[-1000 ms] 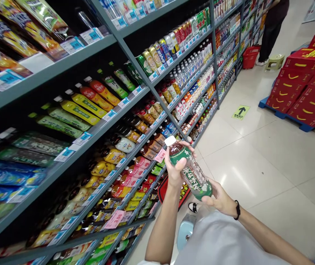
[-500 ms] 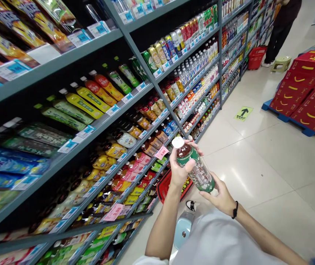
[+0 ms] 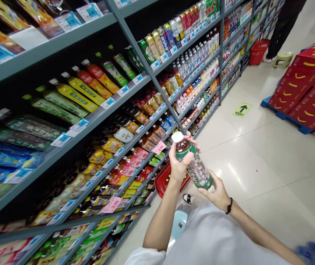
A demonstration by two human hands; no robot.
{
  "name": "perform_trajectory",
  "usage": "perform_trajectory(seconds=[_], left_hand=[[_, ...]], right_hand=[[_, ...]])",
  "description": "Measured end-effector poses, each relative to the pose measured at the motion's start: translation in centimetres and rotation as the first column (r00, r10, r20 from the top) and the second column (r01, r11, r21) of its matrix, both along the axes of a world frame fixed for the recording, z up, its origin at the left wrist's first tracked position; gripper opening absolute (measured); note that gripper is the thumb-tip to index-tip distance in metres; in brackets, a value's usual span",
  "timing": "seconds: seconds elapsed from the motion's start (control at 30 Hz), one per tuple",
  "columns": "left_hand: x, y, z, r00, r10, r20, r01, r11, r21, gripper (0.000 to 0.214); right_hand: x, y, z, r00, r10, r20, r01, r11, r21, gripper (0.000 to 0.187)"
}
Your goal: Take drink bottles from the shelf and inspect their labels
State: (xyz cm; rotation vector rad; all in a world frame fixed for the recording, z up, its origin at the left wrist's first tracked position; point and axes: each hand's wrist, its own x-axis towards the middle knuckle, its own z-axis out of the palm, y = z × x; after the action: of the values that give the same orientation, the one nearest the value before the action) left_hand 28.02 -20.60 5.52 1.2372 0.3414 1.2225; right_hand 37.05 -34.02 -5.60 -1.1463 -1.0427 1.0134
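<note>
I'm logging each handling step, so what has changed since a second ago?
The green-labelled drink bottle has been turned about its length, its large lettering shifting leftward and more label artwork showing. Nothing was let go: the left hand and right hand both still hold it, its white cap on.

A person in a white top holds a green-labeled drink bottle [image 3: 200, 173] at a tilt in a store aisle, the left hand [image 3: 179, 162] wrapped around its upper part and the right hand [image 3: 217, 190] gripping its base. Gray shelves [image 3: 47, 48] of bottles and cans line the left side, a red shopping basket [image 3: 160, 184] beside them, while red cartons [image 3: 301, 77] sit stacked on a blue pallet [image 3: 284, 117] across from an arrow floor sign [image 3: 242, 110]. Farther down, another person [image 3: 283, 32] in dark clothing stands near a low stool [image 3: 283, 59].
</note>
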Motion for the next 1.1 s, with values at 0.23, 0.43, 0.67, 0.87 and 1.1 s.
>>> perform_trajectory(seconds=[0.23, 0.43, 0.67, 0.87, 1.1], left_hand=[[0.0, 0.2, -0.4, 1.0, -0.002, 0.022, 0.002, 1.0, -0.018, 0.05], [-0.4, 0.0, -0.2, 1.0, -0.011, 0.027, 0.012, 0.999, -0.048, 0.055], [-0.6, -1.4, 1.7, 0.996, -0.088, 0.015, 0.089, 0.99, -0.106, 0.072], [-1.0, -1.7, 2.5, 0.986, -0.163, -0.017, 0.158, 0.973, -0.17, 0.086], [-1.3, -1.0, 0.8, 0.98, -0.198, 0.028, 0.198, 0.937, -0.286, 0.092]], right_hand=[[-0.4, 0.0, -0.4, 0.999, 0.01, -0.041, -0.01, 1.0, -0.008, 0.063], [-0.3, 0.0, -0.7, 0.998, 0.028, -0.053, -0.026, 0.999, 0.037, 0.06], [-0.4, 0.2, 0.0, 0.983, 0.131, -0.125, -0.107, 0.978, 0.182, 0.055], [-0.5, -0.1, 1.1, 0.945, 0.198, -0.258, -0.156, 0.972, 0.176, 0.061], [0.1, -0.4, 2.0, 0.921, 0.211, -0.328, -0.19, 0.977, 0.096, 0.066]])
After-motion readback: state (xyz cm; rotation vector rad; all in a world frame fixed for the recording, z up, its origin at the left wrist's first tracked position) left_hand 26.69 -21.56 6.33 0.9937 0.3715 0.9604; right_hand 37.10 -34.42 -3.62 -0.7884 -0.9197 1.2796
